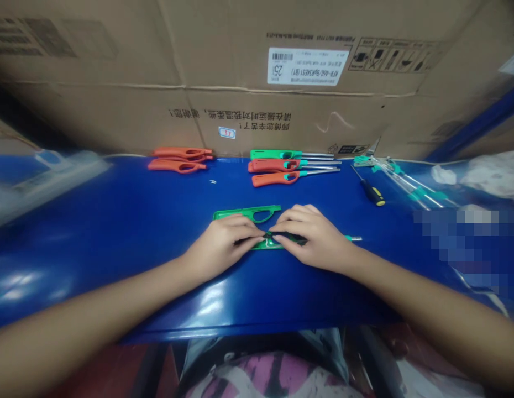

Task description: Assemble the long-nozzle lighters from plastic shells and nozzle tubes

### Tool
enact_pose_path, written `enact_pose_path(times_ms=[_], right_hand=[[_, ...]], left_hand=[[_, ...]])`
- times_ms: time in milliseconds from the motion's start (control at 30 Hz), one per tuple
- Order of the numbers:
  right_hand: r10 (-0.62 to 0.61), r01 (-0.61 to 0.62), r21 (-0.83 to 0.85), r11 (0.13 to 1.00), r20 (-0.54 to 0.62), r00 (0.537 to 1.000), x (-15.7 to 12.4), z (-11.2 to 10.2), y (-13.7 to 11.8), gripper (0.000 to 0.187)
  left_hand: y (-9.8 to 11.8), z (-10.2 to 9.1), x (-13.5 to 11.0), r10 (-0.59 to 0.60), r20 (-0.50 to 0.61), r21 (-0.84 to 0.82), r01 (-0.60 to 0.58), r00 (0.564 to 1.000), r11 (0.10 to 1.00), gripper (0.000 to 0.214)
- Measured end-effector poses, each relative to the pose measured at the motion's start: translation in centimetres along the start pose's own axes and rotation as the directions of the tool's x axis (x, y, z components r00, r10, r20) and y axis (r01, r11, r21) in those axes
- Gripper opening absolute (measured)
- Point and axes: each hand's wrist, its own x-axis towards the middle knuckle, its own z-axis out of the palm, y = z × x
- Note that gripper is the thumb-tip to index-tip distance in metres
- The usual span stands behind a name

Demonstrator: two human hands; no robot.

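Note:
On the blue table a green lighter half-shell [261, 244] lies under my fingers, with a pale wire and small parts inside it. Its metal tip [356, 239] pokes out to the right, past my right hand. With thumb and fingers pinched, my left hand [224, 243] works at the shell's middle. My right hand [313, 235] pinches at the same spot from the other side, fingertips nearly meeting the left ones. What small piece they grip is hidden. Just behind my hands rests a matching green half-shell [267, 214], partly covered by my left hand.
Orange lighter handles [176, 165] are stacked at the back left. Several long-nosed lighters [276, 178] lie at the back middle. A screwdriver [372, 192] and metal tubes with teal parts [406, 179] are at the right. Tiny pieces [213, 181] sit before a cardboard box [224, 66].

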Motion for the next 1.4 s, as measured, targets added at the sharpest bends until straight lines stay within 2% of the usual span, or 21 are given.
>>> enact_pose_path(times_ms=[100, 367, 467, 567, 667, 833, 1033, 1267, 1400], right_hand=[[0.0, 0.002, 0.037, 0.999, -0.029, 1.0, 0.2, 0.1, 0.0, 0.009], [-0.019, 0.019, 0.035, 0.999, 0.0, 1.0, 0.4, 0.2, -0.5, 0.004], [-0.011, 0.011, 0.02, 1.0, 0.004, 1.0, 0.3, 0.0, -0.4, 0.004], [-0.004, 0.004, -0.004, 1.0, 0.007, 1.0, 0.2, -0.4, -0.3, 0.007], [-0.002, 0.001, -0.02, 1.0, -0.006, 1.0, 0.1, -0.8, -0.2, 0.01], [-0.006, 0.007, -0.034, 0.999, 0.026, 1.0, 0.0, -1.2, -0.3, 0.014], [0.011, -0.006, -0.044, 0.999, 0.104, 0.995, -0.2, -1.3, -0.1, 0.014], [0.019, -0.017, -0.012, 1.0, 0.108, 0.994, -0.2, -0.8, 0.2, 0.013], [0.039, -0.034, -0.055, 0.998, 0.094, 0.995, -0.1, -0.9, -0.1, 0.012]], left_hand=[[0.2, 0.3, -0.1, 0.004, 0.012, 0.002, -0.004, 1.0, 1.0, 0.012], [0.3, 0.2, -0.2, -0.018, 0.105, 0.059, 0.011, 0.994, 0.998, 0.022], [0.9, -0.9, -0.1, -0.026, 0.196, 0.119, 0.003, 0.98, 0.993, 0.026], [1.5, -2.4, 0.0, -0.024, 0.357, 0.22, -0.059, 0.934, 0.974, 0.035], [1.7, -3.1, -0.1, -0.043, 0.411, 0.329, -0.104, 0.911, 0.939, 0.04], [1.3, -2.5, -0.5, -0.022, 0.403, 0.332, -0.123, 0.915, 0.935, 0.041], [0.6, -2.0, -0.7, -0.036, 0.368, 0.268, -0.069, 0.929, 0.961, 0.042], [0.5, -1.8, -0.7, -0.025, 0.346, 0.202, -0.048, 0.938, 0.978, 0.04], [0.9, -1.7, -0.5, -0.039, 0.349, 0.212, -0.038, 0.936, 0.976, 0.04]])
